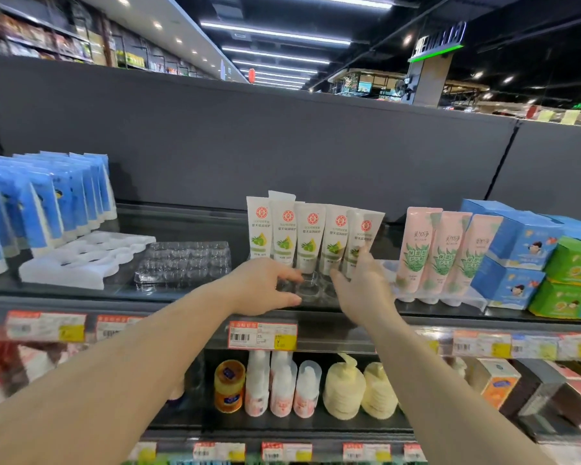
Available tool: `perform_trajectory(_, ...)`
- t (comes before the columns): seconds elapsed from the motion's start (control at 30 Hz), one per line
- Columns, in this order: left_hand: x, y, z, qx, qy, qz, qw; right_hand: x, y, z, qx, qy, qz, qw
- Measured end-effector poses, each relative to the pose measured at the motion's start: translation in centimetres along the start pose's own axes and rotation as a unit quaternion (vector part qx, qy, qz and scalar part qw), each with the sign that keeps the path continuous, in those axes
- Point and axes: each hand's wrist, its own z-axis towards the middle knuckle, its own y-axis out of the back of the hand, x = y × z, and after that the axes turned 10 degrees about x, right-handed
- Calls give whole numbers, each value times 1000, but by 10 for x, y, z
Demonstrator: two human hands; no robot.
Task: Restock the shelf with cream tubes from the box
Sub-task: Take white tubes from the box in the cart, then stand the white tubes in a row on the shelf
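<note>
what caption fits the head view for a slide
Both hands, left hand and right hand, reach to the white tubes standing in a clear tray on the shelf.

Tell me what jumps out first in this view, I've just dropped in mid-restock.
Two bare forearms reach to the top shelf, the left hand and right hand meeting at a row of white cream tubes standing mid-shelf, the rightmost leaning. Left of them lie an empty clear tray and a white tray, with blue tubes at far left. Pink tubes stand to the right.
</note>
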Motion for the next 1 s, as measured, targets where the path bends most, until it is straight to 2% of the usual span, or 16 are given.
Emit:
perform_trajectory(0.1,-3,4,-7,-17,-1,4,1000,6,1,-9,-24,48,-8,999)
perform_trajectory(0.2,-2,6,-28,-101,5,-29,994,27,-1,-24,-7,109,-12,994)
perform_trajectory(0.37,29,15,-104,-200,84,-15,976,92,-38,-57,70,163,-114,978)
perform_trajectory(0.47,74,28,-177,-199,162,42,966,150,-89,-85,115,202,-164,959)
perform_trajectory(0.57,130,35,-273,-150,301,136,932,219,-162,-132,171,231,-205,936)
perform_trajectory(0.67,177,40,-386,-135,402,146,894,290,-242,-197,244,244,-225,911)
perform_trajectory(0.77,214,43,-494,-142,474,146,857,355,-312,-266,288,287,-212,888)
perform_trajectory(0.83,236,44,-554,-158,512,161,829,393,-349,-306,287,329,-197,878)
perform_trajectory(1.0,287,35,-660,-193,573,152,782,457,-424,-371,319,365,-165,859)
